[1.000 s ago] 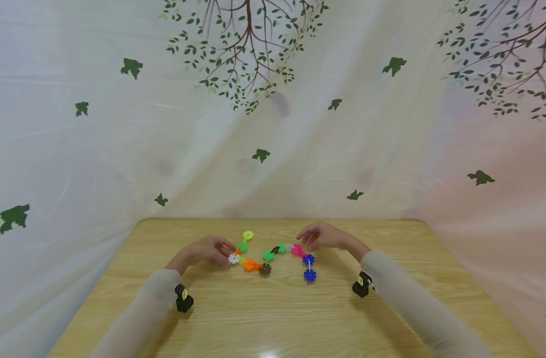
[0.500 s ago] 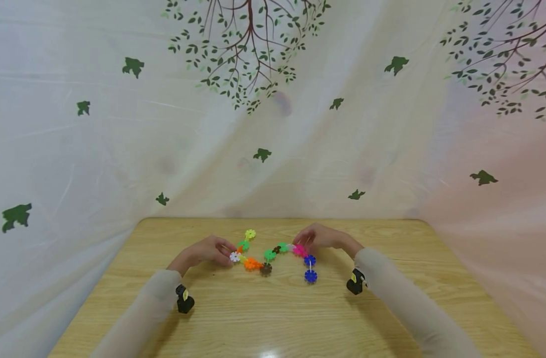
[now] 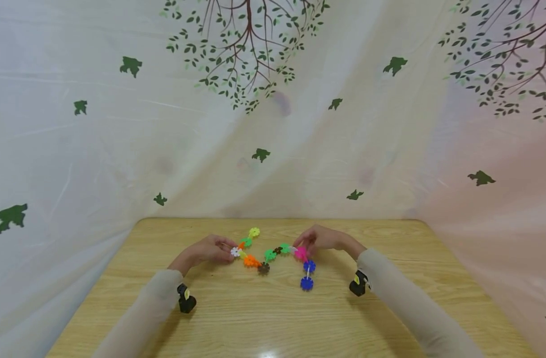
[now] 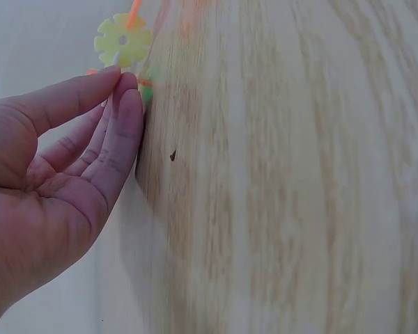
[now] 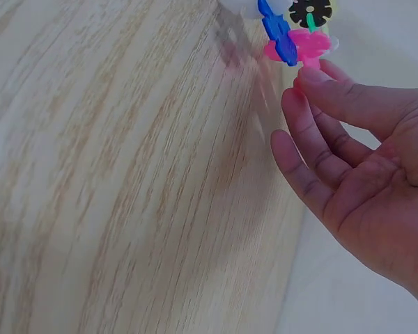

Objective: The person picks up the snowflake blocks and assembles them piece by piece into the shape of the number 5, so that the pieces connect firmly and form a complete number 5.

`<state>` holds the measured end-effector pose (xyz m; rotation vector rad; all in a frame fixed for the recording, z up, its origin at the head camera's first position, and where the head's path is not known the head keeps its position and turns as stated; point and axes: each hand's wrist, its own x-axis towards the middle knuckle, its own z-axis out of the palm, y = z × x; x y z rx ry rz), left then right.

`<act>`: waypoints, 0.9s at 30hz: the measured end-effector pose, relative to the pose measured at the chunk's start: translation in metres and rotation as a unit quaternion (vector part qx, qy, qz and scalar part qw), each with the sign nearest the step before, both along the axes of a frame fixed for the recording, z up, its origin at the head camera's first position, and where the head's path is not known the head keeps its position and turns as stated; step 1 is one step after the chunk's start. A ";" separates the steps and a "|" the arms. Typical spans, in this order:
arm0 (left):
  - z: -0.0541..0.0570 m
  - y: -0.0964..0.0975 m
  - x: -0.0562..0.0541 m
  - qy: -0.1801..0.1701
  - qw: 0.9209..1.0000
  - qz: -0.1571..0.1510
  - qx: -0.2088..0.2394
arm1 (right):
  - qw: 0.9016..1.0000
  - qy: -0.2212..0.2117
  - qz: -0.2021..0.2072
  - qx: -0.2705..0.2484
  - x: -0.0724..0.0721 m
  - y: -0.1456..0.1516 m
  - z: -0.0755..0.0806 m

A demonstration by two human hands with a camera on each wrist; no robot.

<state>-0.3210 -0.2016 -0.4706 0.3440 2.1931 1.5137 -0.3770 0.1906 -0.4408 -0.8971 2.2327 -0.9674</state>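
A chain of interlocked plastic snowflake discs [image 3: 250, 261] in several colours runs between my two hands. My left hand [image 3: 212, 248] pinches the white disc [image 3: 235, 252] near the chain's left end between thumb and fingertips. In the left wrist view, a yellow disc [image 4: 122, 40] stands just beyond those fingertips. My right hand [image 3: 319, 237] pinches a pink disc [image 3: 301, 253] toward the right end. Two blue discs [image 3: 307, 283] hang off beside the pink one, toward the front. Past the left fingers, a green and a yellow disc [image 3: 254, 232] branch toward the back.
The wooden table [image 3: 273, 318] has rounded back corners. A pale curtain [image 3: 273, 129] printed with leaves and branches hangs behind it. Black wrist cameras [image 3: 186, 299] are worn on both sleeves.
My right fingers have closed on the pink disc, where they were loosely apart from it. The blue discs have swung toward the front, and the chain's left end has shifted slightly back.
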 end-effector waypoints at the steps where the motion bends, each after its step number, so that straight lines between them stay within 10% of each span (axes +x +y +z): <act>1: 0.000 0.001 -0.001 -0.002 1.000 0.002 0.004 | 1.000 -0.001 -0.001 0.001 0.001 0.001 0.000; 27: -0.008 0.038 -0.025 -0.031 0.994 0.039 0.096 | 0.999 -0.002 -0.013 -0.046 0.046 0.023 -0.009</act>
